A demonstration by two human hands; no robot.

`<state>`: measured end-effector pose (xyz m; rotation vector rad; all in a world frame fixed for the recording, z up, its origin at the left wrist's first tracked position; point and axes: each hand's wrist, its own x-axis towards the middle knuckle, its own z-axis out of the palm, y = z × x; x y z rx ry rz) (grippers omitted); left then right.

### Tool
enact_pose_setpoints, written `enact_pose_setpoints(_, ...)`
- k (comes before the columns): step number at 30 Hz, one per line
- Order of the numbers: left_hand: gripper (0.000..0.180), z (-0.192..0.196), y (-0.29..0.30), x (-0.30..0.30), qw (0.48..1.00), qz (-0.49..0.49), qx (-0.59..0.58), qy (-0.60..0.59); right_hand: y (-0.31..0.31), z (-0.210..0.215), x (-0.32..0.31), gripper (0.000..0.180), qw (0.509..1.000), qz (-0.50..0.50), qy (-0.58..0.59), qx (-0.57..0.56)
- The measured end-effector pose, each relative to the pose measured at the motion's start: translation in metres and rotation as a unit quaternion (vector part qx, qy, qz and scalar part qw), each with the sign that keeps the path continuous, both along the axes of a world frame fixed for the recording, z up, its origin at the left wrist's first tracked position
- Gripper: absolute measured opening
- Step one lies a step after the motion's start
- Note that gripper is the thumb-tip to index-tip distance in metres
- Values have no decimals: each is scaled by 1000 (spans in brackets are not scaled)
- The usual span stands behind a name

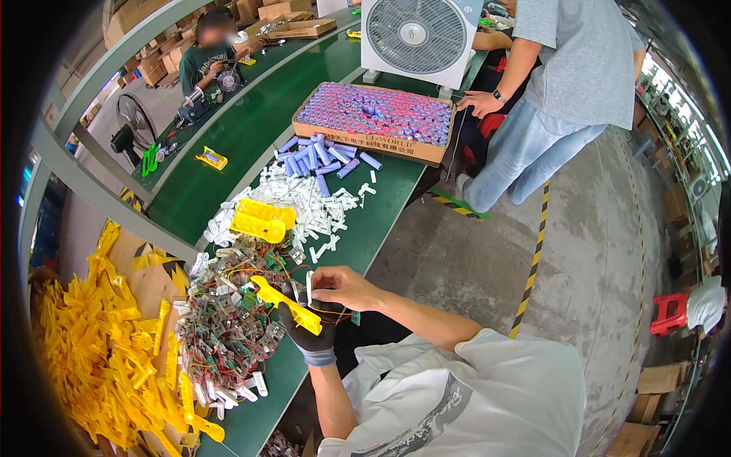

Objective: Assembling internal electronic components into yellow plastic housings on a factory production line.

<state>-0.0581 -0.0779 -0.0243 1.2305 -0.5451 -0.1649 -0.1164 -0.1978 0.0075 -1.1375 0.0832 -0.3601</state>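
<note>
My left hand [311, 335], in a dark glove with a grey cuff, is closed around a yellow plastic housing [285, 305], which lies tilted across its palm at the table's near edge. Bare, my right hand [344, 288] pinches a narrow white plastic piece [309, 288] just above the housing. Thin red and yellow wires hang below my right fingers, and a small green circuit board [355, 317] shows beside them. Close to my left hand lies a heap of wired circuit boards [228, 327].
Yellow housings fill the left side [99, 350]; a stack [263, 221] sits on white plastic parts [304, 202]. Beyond are loose purple cells [320, 160], a carton of cells [365, 141] and a box fan [415, 34]. One person stands right; another sits across the green belt [236, 137].
</note>
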Motion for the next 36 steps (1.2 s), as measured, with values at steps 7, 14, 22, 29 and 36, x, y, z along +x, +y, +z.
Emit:
enact_pose_setpoints(7, 40, 25, 19, 9, 771, -294, -326, 461, -8, 17, -7, 13, 990, -38, -66, -121)
enact_pose_setpoints(14, 54, 12, 34, 18, 947, -122, -78, 288, -8, 25, -28, 16, 993, -27, -111, 33)
enact_pose_setpoints(22, 30, 6, 20, 11, 980, 79, 28, 179, 19, 31, -32, 18, 920, -48, 196, -337)
enact_pose_setpoints(29, 32, 16, 29, -9, 970, 53, 102, 213, 25, 38, -26, 20, 857, -98, 263, -432)
enact_pose_setpoints(36, 38, 16, 37, -3, 982, -73, 107, 139, 19, 23, -10, 32, 917, -166, 166, -321)
